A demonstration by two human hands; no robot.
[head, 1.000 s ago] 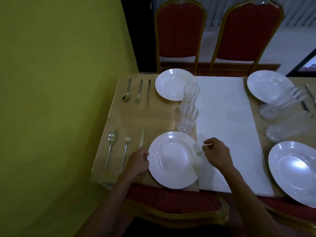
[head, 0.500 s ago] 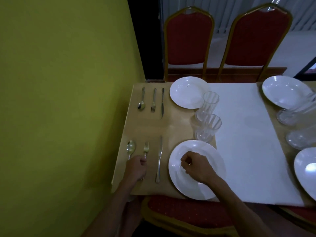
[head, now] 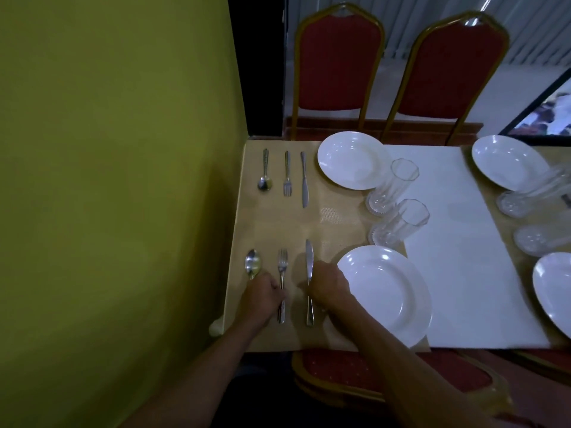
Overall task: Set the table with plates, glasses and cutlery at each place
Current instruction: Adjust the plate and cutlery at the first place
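At the near left place a spoon [head: 253,263], a fork [head: 282,264] and a knife [head: 309,261] lie side by side on the tan cloth, left of a white plate [head: 386,291]. My left hand [head: 262,299] covers the spoon's handle, its curled fingertips pinching the fork's handle. My right hand [head: 327,288] curls over the knife's middle beside the plate's rim. Two clear glasses [head: 398,225] [head: 391,188] stand behind the plate. The far place has a plate [head: 352,160] and three pieces of cutlery [head: 287,174].
A white runner [head: 463,242] crosses the table's middle. Two more plates [head: 509,162] [head: 556,291] and two glasses [head: 531,193] are at the right. Red chairs [head: 336,63] stand behind the table, one [head: 370,372] is under my arms. A green wall [head: 123,180] borders the left edge.
My right hand left the plate and moved left onto the knife. My left hand stayed at the fork and spoon handles. The camera view shifted left.
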